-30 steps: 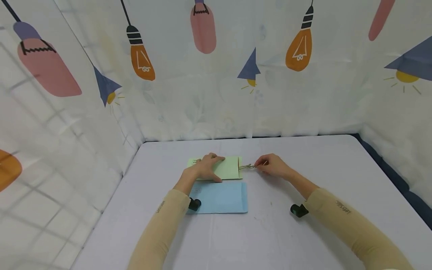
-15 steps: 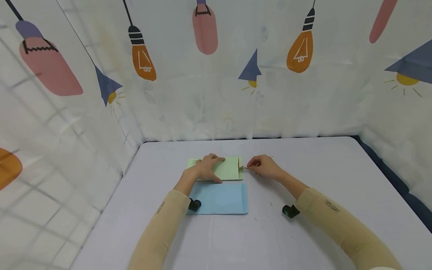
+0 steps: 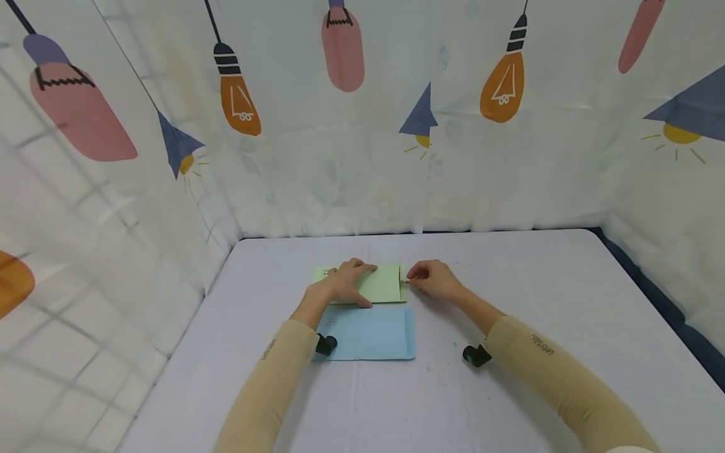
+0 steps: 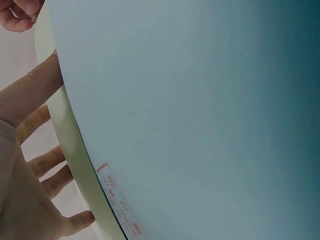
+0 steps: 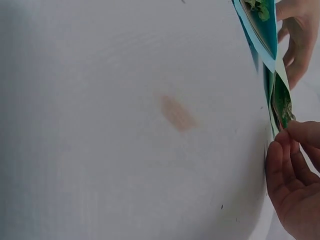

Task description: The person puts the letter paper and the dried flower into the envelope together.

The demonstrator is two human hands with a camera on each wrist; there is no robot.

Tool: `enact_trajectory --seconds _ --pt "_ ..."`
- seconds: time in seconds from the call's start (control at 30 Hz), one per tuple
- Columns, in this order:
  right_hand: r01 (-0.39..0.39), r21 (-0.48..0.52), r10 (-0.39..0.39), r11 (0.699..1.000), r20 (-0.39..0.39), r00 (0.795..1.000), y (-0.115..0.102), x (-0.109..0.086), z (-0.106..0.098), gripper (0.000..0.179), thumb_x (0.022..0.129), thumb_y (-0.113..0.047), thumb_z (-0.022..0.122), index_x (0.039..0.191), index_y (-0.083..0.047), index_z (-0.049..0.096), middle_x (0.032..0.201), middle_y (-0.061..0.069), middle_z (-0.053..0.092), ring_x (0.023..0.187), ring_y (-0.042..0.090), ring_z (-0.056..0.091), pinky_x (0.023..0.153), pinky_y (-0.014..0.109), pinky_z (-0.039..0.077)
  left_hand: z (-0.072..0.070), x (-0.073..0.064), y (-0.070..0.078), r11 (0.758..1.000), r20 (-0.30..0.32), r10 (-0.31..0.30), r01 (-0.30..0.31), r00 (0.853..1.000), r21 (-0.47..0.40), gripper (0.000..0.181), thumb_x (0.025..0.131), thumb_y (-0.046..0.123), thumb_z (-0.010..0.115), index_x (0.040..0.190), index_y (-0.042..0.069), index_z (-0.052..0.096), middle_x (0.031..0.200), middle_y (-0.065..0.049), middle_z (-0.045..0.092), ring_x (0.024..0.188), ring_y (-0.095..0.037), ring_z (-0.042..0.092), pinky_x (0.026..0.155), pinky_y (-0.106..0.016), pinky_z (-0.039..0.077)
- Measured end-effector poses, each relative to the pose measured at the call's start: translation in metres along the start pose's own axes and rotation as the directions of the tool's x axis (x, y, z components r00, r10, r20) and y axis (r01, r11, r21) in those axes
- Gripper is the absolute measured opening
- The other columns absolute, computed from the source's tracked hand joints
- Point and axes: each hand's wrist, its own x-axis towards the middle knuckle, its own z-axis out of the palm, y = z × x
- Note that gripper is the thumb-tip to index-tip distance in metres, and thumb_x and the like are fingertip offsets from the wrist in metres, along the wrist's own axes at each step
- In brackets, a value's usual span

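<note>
A pale green envelope lies on the table, its open end toward the right. My left hand rests on it with fingers and thumb spread. At the open end, my right hand pinches the end of a thin, dry-looking plant sprig. Most of the sprig is inside the envelope, and only a short bit shows between mouth and fingertips. The right wrist view shows greenish plant matter within the gaping mouth. Just nearer to me lies a light blue envelope, parallel to the green one.
Green leaves show inside the blue envelope's opening in the right wrist view. Small red print marks its face. A white table bears everything, with a lamp-patterned cloth hanging behind.
My right hand has moved left toward the green envelope, and the sprig has slid in, so much less of it shows. The left hand stays in place.
</note>
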Motion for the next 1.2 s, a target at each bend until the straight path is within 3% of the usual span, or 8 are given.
enact_trajectory --seconds 0.33,0.67,0.93,1.2 --pt "-0.047 0.089 0.051 0.995 -0.042 0.998 -0.004 0.003 0.011 0.011 0.093 -0.007 0.074 0.102 -0.003 0.069 0.091 0.007 0.07 0.074 0.019 0.063 0.062 0.03 0.054 0.0 0.0 -0.001 1.0 0.007 -0.005 0.005 1.0 0.007 0.094 0.082 0.048 0.086 0.16 0.026 0.039 0.157 -0.012 0.034 0.144 -0.031 0.033 0.112 -0.063 0.025" --pt "-0.109 0.108 0.116 0.988 -0.052 0.992 -0.01 0.006 0.019 0.019 0.09 -0.011 0.079 0.104 -0.004 0.069 0.094 0.006 0.075 0.074 0.016 0.068 0.063 0.029 0.055 0.001 0.001 -0.002 1.0 0.007 0.001 -0.001 1.0 -0.008 0.093 0.082 0.047 0.086 0.159 0.026 0.04 0.157 -0.011 0.034 0.144 -0.032 0.033 0.112 -0.064 0.024" --pt "-0.118 0.145 0.12 0.982 -0.004 0.993 -0.008 -0.002 0.008 0.024 0.094 -0.011 0.075 0.114 -0.002 0.065 0.093 0.007 0.076 0.077 0.019 0.072 0.067 0.031 0.056 0.001 -0.003 -0.005 1.0 -0.001 0.012 -0.012 1.0 -0.025 0.093 0.082 0.046 0.086 0.16 0.025 0.039 0.16 -0.013 0.031 0.146 -0.033 0.031 0.113 -0.067 0.02" --pt "-0.131 0.132 0.13 0.983 0.021 0.991 0.007 -0.015 -0.01 0.021 0.095 -0.013 0.075 0.111 -0.003 0.066 0.089 0.005 0.076 0.076 0.02 0.071 0.07 0.032 0.056 0.003 -0.005 -0.009 0.998 -0.004 0.036 -0.036 0.999 -0.05 0.094 0.084 0.046 0.085 0.161 0.024 0.036 0.165 -0.015 0.024 0.15 -0.035 0.026 0.115 -0.069 0.015"
